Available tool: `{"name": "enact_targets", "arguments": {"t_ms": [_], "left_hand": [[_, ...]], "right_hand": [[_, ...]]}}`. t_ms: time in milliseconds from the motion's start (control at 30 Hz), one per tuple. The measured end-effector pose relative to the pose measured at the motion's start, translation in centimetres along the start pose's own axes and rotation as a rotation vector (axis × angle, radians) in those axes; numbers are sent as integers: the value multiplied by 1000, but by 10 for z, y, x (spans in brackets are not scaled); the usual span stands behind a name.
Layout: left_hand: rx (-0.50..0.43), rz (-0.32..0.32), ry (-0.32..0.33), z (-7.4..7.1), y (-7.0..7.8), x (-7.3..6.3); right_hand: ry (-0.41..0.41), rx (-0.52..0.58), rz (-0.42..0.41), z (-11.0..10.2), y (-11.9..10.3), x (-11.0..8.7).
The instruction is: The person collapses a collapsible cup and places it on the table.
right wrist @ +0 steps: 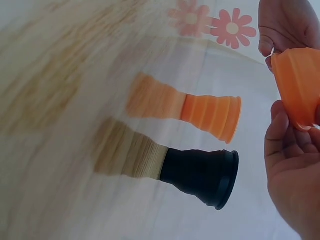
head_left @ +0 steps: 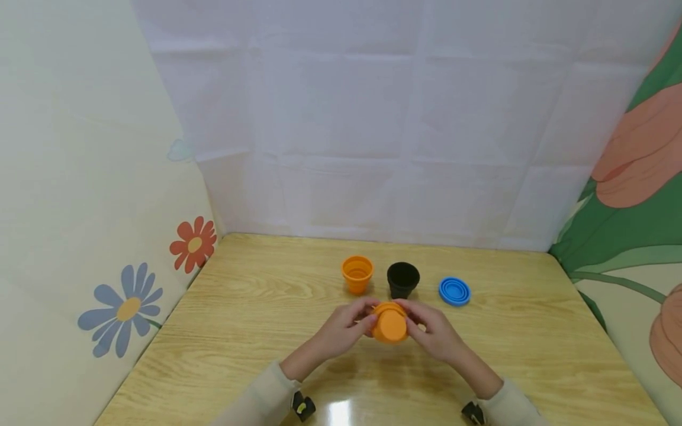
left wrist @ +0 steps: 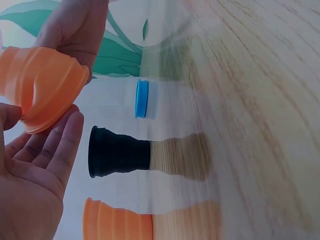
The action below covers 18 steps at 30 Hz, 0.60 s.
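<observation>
Head view shows both hands meeting above the middle of the desk (head_left: 240, 331), holding an orange collapsible cup (head_left: 390, 323) between them, clear of the wood. The left hand (head_left: 343, 330) grips its left side with curled fingers (head_left: 367, 307) over the top; the right hand (head_left: 433, 332) grips the right side the same way, so neither is nearer. The cup lies on its side, its axis running roughly from the far edge toward the near edge, with the flat base facing the person and the mouth turned toward the far edge. Left wrist view shows its folded ribs (left wrist: 42, 87) bulging between thumb and fingers. Behind it, toward the far edge, stand an orange cup (head_left: 357, 274), a black cup (head_left: 402, 280) and a flattened blue cup (head_left: 454, 291) in a row
</observation>
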<state>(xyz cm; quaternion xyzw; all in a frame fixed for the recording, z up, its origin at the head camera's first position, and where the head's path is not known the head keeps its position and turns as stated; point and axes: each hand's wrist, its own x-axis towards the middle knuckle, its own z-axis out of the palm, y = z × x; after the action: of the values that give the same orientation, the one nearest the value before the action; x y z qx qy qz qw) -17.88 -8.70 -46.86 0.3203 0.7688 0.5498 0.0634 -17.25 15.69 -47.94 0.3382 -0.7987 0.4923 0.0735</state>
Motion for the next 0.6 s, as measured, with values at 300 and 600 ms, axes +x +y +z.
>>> {"name": "enact_targets", "arguments": {"t_ms": [300,600], "left_hand": [[57,1,-16,-1,1,1],[56,17,56,-1,-1,-2]], "right_hand": [[7,-53,-23,1,-3,-2],[48,42,115,-1,1,-8]]}}
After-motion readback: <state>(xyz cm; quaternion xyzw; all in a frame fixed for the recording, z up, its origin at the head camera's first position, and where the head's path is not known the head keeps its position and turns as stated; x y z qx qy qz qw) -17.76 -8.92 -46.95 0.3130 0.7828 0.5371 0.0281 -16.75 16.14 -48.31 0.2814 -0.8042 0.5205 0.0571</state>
